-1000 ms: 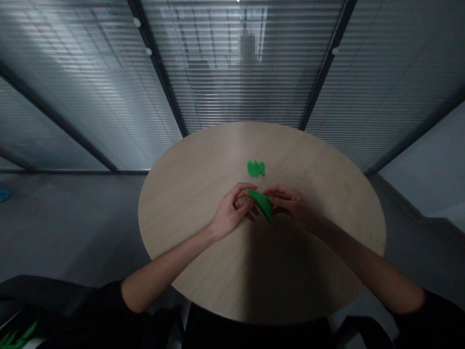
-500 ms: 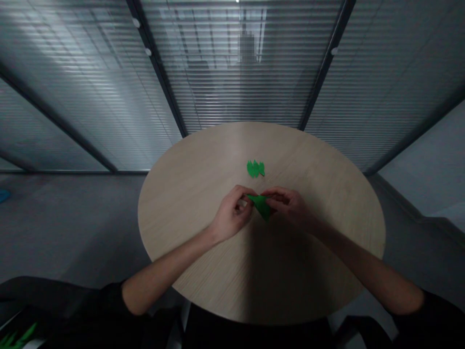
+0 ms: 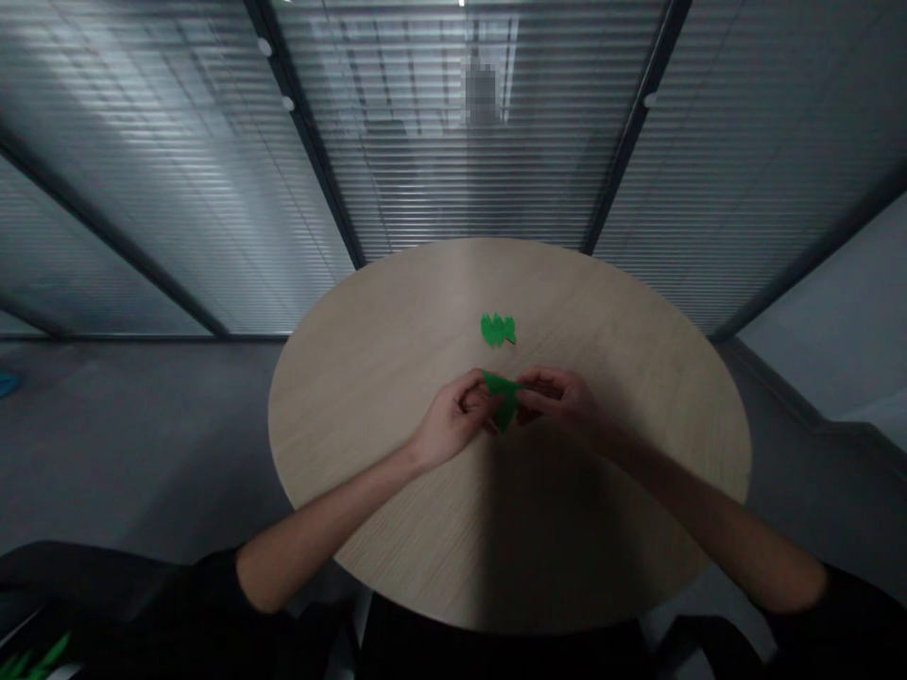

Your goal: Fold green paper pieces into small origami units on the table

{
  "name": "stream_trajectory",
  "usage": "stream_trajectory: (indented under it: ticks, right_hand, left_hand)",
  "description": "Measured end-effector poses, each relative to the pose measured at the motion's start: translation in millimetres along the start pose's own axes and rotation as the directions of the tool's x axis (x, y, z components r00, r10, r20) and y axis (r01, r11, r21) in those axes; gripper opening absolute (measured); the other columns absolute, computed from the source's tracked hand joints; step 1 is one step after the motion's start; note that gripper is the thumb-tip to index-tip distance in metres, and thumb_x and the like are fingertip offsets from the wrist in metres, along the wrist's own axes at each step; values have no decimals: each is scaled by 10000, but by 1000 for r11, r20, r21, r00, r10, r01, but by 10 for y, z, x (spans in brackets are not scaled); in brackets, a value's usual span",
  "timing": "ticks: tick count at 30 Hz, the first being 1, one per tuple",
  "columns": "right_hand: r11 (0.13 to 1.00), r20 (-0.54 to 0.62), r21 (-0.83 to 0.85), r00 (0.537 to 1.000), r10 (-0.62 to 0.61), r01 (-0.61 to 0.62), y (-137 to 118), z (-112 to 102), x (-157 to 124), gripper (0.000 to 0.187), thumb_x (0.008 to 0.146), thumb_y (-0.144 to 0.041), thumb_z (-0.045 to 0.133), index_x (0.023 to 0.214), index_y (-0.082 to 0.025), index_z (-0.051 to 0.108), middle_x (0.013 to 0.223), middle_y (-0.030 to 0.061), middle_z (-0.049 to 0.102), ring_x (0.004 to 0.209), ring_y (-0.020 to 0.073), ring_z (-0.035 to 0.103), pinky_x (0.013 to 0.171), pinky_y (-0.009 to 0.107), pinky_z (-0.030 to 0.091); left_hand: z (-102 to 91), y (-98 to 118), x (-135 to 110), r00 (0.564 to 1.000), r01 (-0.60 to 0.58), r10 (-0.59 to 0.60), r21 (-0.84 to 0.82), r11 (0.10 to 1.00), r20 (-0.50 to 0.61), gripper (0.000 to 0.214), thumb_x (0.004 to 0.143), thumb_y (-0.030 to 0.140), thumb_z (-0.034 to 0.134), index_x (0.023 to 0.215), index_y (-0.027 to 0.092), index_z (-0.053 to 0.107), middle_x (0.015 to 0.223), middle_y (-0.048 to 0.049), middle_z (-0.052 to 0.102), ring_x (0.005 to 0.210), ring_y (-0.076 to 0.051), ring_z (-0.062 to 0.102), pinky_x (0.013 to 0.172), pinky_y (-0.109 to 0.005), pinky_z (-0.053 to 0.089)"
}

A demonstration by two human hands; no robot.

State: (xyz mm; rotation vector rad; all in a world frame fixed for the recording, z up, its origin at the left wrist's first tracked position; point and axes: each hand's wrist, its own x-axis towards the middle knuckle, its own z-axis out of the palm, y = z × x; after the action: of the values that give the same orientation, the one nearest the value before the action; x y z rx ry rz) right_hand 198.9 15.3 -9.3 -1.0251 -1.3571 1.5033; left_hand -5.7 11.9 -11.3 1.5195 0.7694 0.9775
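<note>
A small green triangle of what looks like folded paper (image 3: pixel 504 397) is held up between my two hands over the round table. My left hand (image 3: pixel 457 416) is closed on its left side, thumb across the front. On the other side, my right hand (image 3: pixel 559 401) pinches its right corner between thumb and fingers. One point of the triangle faces down toward me. Just beyond the hands lies a flat green cut-out with a wavy outline (image 3: pixel 498 330), perhaps several leaf-like pieces side by side; I cannot tell whether they are joined.
The round wooden table (image 3: pixel 368 331) stands before glass partitions with blinds (image 3: pixel 453 189). A shadow falls across its near part. Chair arms show at the bottom edge. Green leaf-like shapes (image 3: pixel 42 656) sit at the lower left, and a blue object (image 3: pixel 7 382) lies on the floor.
The green triangle has turned in my fingers, its lower point swinging left. My left thumb has moved further over its front. The green cut-out stays in place.
</note>
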Motion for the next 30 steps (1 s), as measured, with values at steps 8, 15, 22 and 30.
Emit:
stream_trajectory:
  ticks: [8,15,22,30]
  right_hand:
    - [993,-6,107,999,44,-43,15,-19,2,230,728,-362,839,840,-187,741,737,13,736,621,140,709,636,280,610]
    - [997,-56,78,998,20,-16,-12,11,-7,225,731,-368,842,856,-190,786,749,29,758,664,151,707,681,302,617]
    - [998,-28,67,1000,-4,6,-31,13,-9,241,750,-392,827,888,-198,794,747,23,748,671,145,706,712,310,611]
    - [1000,-8,11,1000,-9,9,-11,15,-14,295,808,-467,780,826,-174,754,724,33,718,634,144,686,658,306,603]
  left_hand:
    - [-14,-16,3,1000,1,3,-136,991,31,205,904,255,615,1064,128,640,739,-10,647,608,-111,661,574,-230,601]
    - [-3,82,-39,999,-30,32,-73,997,20,222,916,327,642,1005,125,665,780,-36,665,658,-130,666,632,-268,618]
    - [19,11,1,998,14,-20,-89,996,-67,262,848,345,759,942,127,650,734,-24,677,616,-115,647,584,-237,589]
    - [21,4,9,996,1,-10,-97,995,-86,331,833,328,774,1039,137,599,781,-14,663,623,-110,628,504,-205,583]
